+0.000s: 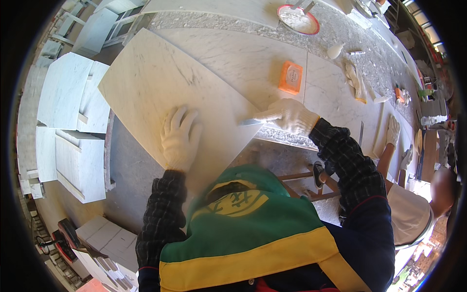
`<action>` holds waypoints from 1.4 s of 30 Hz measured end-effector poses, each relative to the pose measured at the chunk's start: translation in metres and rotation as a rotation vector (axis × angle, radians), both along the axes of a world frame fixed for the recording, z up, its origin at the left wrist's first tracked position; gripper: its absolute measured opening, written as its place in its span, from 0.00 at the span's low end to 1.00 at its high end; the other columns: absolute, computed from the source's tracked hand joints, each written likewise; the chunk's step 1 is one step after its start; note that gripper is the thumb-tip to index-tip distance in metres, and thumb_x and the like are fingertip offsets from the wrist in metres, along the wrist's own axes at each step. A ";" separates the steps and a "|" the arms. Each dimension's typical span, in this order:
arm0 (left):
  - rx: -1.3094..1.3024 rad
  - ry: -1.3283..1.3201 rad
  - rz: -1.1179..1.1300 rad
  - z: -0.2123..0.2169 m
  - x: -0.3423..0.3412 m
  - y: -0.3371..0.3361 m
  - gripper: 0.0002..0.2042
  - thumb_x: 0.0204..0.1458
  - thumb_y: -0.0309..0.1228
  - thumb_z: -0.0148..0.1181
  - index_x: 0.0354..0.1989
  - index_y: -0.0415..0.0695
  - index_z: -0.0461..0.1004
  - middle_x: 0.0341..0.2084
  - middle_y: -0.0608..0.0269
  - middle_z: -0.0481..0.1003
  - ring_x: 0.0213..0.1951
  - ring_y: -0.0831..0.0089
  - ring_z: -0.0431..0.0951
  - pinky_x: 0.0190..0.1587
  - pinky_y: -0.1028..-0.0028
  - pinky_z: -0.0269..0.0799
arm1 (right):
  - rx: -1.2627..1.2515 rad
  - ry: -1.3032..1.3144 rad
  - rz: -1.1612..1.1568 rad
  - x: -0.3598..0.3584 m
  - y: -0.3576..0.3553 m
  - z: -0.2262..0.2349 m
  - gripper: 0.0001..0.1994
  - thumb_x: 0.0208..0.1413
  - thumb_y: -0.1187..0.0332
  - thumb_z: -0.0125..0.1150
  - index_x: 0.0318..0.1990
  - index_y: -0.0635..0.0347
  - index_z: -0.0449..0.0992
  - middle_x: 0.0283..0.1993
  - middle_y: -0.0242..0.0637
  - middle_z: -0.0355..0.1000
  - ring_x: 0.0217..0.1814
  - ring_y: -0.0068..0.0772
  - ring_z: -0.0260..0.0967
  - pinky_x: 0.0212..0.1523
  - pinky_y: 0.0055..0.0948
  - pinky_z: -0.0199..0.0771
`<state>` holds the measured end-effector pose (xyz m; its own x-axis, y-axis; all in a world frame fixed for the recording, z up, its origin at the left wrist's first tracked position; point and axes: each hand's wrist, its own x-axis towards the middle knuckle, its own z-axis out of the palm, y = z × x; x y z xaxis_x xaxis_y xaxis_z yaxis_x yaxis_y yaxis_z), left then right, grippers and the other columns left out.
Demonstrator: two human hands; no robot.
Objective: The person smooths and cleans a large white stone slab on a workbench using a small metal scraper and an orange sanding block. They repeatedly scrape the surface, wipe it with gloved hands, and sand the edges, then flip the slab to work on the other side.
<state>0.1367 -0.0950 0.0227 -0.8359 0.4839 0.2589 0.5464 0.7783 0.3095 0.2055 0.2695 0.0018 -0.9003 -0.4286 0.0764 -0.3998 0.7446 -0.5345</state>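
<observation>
Both are working: left hand (179, 141) spread, right hand (292, 117) gripping a blade (250, 122). Leaning could be tipping the overhanging slab (146, 87).

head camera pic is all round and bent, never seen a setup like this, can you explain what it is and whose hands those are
There's no robot here: it's one picture from a wide fisheye camera on a person's head, looking down, so straight edges curve. The two gloved hands are the wearer's own. The left hand lies flat on a pale, grey-veined marble slab. The right hand grips a thin-bladed tool, probably a putty knife, at the slab's edge. Beyond are an orange block with a pale label, a red-rimmed bowl of white material and a loose glove.
</observation>
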 end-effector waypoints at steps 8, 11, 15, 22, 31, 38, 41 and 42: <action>0.009 0.033 -0.004 -0.003 0.000 0.000 0.17 0.61 0.40 0.63 0.58 0.54 0.79 0.64 0.63 0.72 0.69 0.54 0.66 0.69 0.53 0.61 | -0.012 -0.029 0.024 0.006 -0.002 -0.003 0.18 0.60 0.71 0.66 0.56 0.36 0.84 0.37 0.35 0.79 0.39 0.40 0.78 0.40 0.39 0.79; 0.015 0.030 -0.017 -0.004 -0.001 -0.002 0.17 0.61 0.39 0.63 0.58 0.53 0.79 0.65 0.62 0.72 0.69 0.52 0.66 0.69 0.52 0.61 | -0.089 0.079 -0.112 0.007 0.001 0.005 0.20 0.62 0.73 0.64 0.60 0.41 0.83 0.42 0.31 0.83 0.37 0.28 0.79 0.39 0.31 0.79; -0.082 0.045 -0.122 0.001 -0.009 0.009 0.23 0.62 0.42 0.60 0.65 0.49 0.72 0.68 0.54 0.68 0.70 0.46 0.63 0.73 0.48 0.54 | -0.557 -0.384 -0.481 0.027 0.018 0.030 0.21 0.66 0.76 0.60 0.65 0.53 0.78 0.43 0.26 0.82 0.37 0.16 0.72 0.40 0.20 0.76; -0.034 -0.022 -0.735 0.000 0.023 0.115 0.27 0.65 0.48 0.56 0.69 0.47 0.69 0.67 0.46 0.68 0.70 0.41 0.63 0.75 0.46 0.50 | -0.831 -0.261 -0.724 0.066 0.014 0.044 0.19 0.66 0.75 0.60 0.63 0.59 0.79 0.39 0.29 0.79 0.37 0.16 0.72 0.43 0.22 0.77; 0.242 -0.293 -0.976 0.030 0.010 0.103 0.14 0.61 0.35 0.59 0.54 0.46 0.77 0.49 0.55 0.79 0.50 0.55 0.79 0.49 0.60 0.77 | -0.494 -0.166 -0.606 0.085 0.005 0.045 0.19 0.62 0.77 0.60 0.61 0.62 0.80 0.47 0.44 0.83 0.40 0.24 0.78 0.46 0.27 0.78; -0.103 0.063 -0.372 -0.002 -0.058 0.055 0.23 0.65 0.42 0.55 0.66 0.47 0.72 0.69 0.53 0.67 0.72 0.46 0.60 0.75 0.51 0.51 | -0.163 -0.064 -0.355 0.035 -0.006 0.015 0.17 0.59 0.75 0.65 0.54 0.47 0.85 0.48 0.37 0.83 0.49 0.43 0.80 0.52 0.35 0.80; -0.100 0.041 -0.361 -0.007 -0.057 0.051 0.23 0.65 0.43 0.54 0.66 0.48 0.72 0.70 0.53 0.66 0.72 0.46 0.60 0.75 0.50 0.50 | -0.091 0.065 -0.262 0.021 -0.008 0.011 0.17 0.58 0.74 0.65 0.53 0.43 0.85 0.44 0.34 0.82 0.46 0.43 0.79 0.49 0.36 0.80; -0.099 0.030 -0.362 -0.007 -0.057 0.052 0.23 0.65 0.43 0.54 0.66 0.48 0.72 0.70 0.53 0.66 0.72 0.46 0.60 0.76 0.50 0.49 | -0.105 0.138 -0.225 0.020 -0.007 0.011 0.17 0.58 0.74 0.65 0.52 0.41 0.85 0.42 0.33 0.81 0.45 0.42 0.79 0.47 0.36 0.80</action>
<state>0.0798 -0.0432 0.0157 -0.5988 0.7707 0.2179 0.7994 0.5582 0.2224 0.2259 0.2621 0.0129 -0.9500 -0.2023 0.2380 -0.3048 0.7665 -0.5654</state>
